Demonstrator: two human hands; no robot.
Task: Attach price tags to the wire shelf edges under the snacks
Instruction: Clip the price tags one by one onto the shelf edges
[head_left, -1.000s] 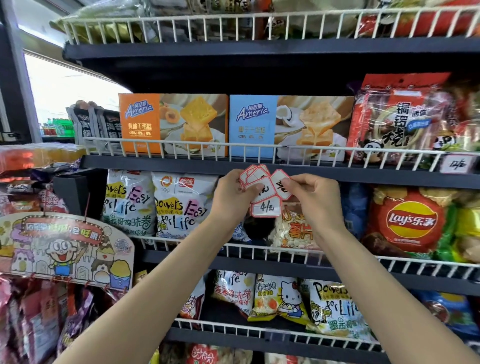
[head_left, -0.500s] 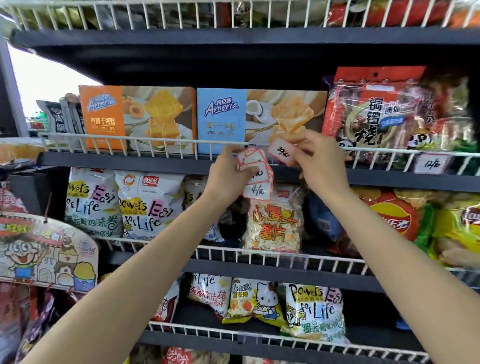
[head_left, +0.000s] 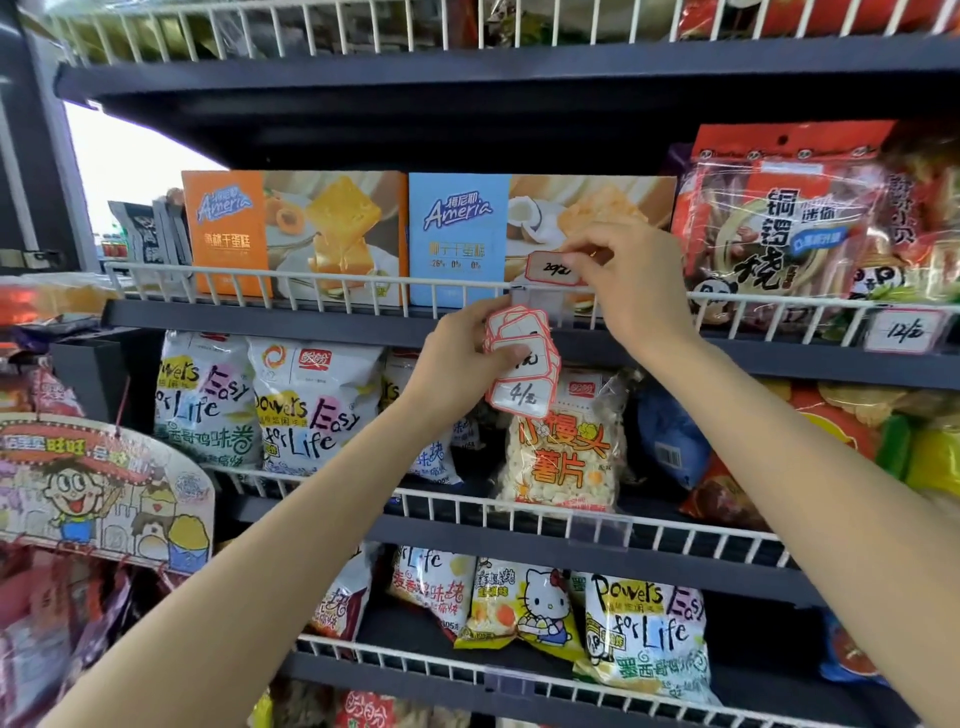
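I saw a dark shelf unit with white wire rails along each edge. On the upper shelf stood an orange box and, just beside it, a blue box, with a red bag further right. A tag reading 12 already hung on the rail under that bag. One shelf down, white bags leaned behind their rail, with a clear bag of puffed bits beside them, partly covered by my left hand and its tags. A cartoon sign hung at the far left. A Hello Kitty bag sat on the lowest shelf.

My right hand was up in front of the blue box, fingertips pinching one tag by its right end. That tag was white with a red border and handwriting I could not read for sure. It sat just above the rail, over a clear holder clipped there; I could not tell whether it was touching the holder.

My left hand sat just below the rail, thumb clamped on a fanned stack of tags, same red border, the lowest one marked 4.
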